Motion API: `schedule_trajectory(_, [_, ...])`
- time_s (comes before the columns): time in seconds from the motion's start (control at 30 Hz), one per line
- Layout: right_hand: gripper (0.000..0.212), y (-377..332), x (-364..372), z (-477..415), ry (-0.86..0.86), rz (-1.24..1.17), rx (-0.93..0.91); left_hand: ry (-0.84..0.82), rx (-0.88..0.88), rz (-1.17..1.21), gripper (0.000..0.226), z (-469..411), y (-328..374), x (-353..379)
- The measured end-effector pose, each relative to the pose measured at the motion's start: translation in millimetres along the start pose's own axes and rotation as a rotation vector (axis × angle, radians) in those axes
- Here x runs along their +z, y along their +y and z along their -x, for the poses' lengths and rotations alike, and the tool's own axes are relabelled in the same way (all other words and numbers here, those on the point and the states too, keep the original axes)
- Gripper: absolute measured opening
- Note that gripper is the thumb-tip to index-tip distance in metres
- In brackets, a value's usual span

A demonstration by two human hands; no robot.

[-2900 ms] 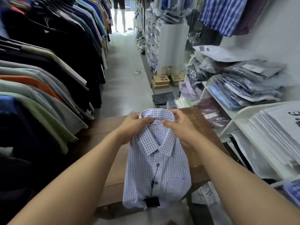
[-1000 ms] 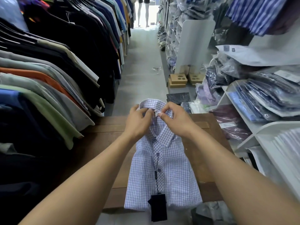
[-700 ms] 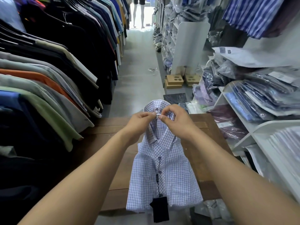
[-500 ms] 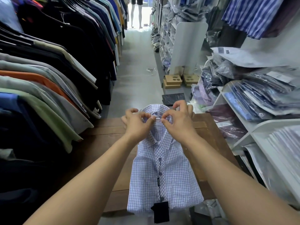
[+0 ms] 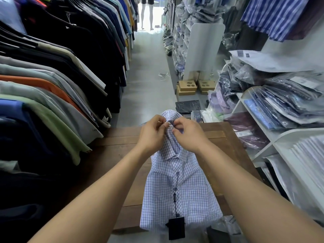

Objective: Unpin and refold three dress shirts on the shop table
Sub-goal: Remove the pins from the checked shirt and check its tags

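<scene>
A folded blue-and-white checked dress shirt [image 5: 180,190] lies front-up on the brown wooden table [image 5: 119,151], its hem hanging over the near edge. A black hang tag [image 5: 176,228] dangles from a cord at its front buttons. Its collar end is lifted off the table. My left hand [image 5: 152,135] pinches the collar band from the left. From the right, my right hand [image 5: 189,134] pinches the same spot near the neck label. Whether a pin sits between the fingers is too small to tell.
A rack of hanging shirts [image 5: 52,81] crowds the table's left side. White shelves [image 5: 280,137] with bagged folded shirts [image 5: 284,102] line the right. Cardboard boxes [image 5: 187,87] and dark packets [image 5: 188,106] lie on the grey aisle floor beyond the table.
Both hands moved from flat on the collar to pinching its front. The collar was lifted off the table and has stayed raised with small finger movements.
</scene>
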State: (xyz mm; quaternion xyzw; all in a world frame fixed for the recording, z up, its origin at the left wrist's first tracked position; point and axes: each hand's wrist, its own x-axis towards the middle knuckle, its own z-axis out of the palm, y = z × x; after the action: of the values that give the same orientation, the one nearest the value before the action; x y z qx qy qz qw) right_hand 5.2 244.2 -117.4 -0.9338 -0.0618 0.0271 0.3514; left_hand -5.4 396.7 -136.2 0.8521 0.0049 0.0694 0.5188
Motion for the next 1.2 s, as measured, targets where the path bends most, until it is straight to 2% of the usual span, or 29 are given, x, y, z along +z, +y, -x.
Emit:
schedule_trajectory(0.13, [0.013, -1, 2, -1, -0.058, -0.188, 0.071, -0.061, -0.062, 0.153, 0.008, -5, -1, -2])
schedule_trajectory(0.33, [0.023, -2, -6, -2, 0.017, -0.468, 0.106, 0.051, -0.103, 0.107, 0.020, -10, 2, -6])
schedule_trajectory(0.5, [0.017, 1, -4, -3, 0.022, -0.596, 0.135, 0.069, -0.154, 0.129, 0.023, -11, 2, -7])
schedule_trajectory(0.6, [0.015, 4, -5, -4, 0.040, -0.611, 0.158, 0.052, -0.187, 0.175, 0.021, -11, 5, -8])
schedule_trajectory(0.8, [0.021, 8, -16, -8, 0.024, -0.638, 0.156, 0.006, -0.229, 0.323, 0.003, -8, 9, -15])
schedule_trajectory(1.2, [0.017, 7, -31, -9, -0.101, -0.640, 0.175, 0.012, -0.232, 0.261, 0.004, 5, 20, -31])
